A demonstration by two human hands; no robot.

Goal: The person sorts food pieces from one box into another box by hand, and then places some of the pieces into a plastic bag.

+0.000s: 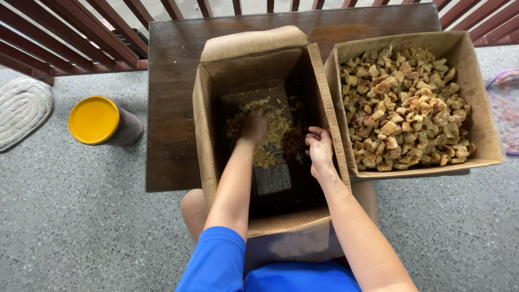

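Where the dark table (173,108) meets the red railing (65,38), two cardboard boxes sit side by side, walls touching. Right box (476,92): heaped near the rim with amber chunks (403,108). Near box (208,113): deep, mostly bare, flaps up, its front edge resting toward the person's lap. A thin layer of small pieces (273,135) lies on its floor, spread over a grey strip.

On the floor left of the table: a dark tub with a yellow lid (93,120), and further left a pale mat (21,111).

Both hands are down inside the near box, its tall walls closing them in on each side. Left hand (255,125) is blurred, low over the pieces, likely touching them; whether the fingers are closed on any cannot be told. Right hand (320,148) sits higher, beside the right wall, fingers curled inward, loosely clenched; nothing visible in them. The pieces lie below and left of it, apart.
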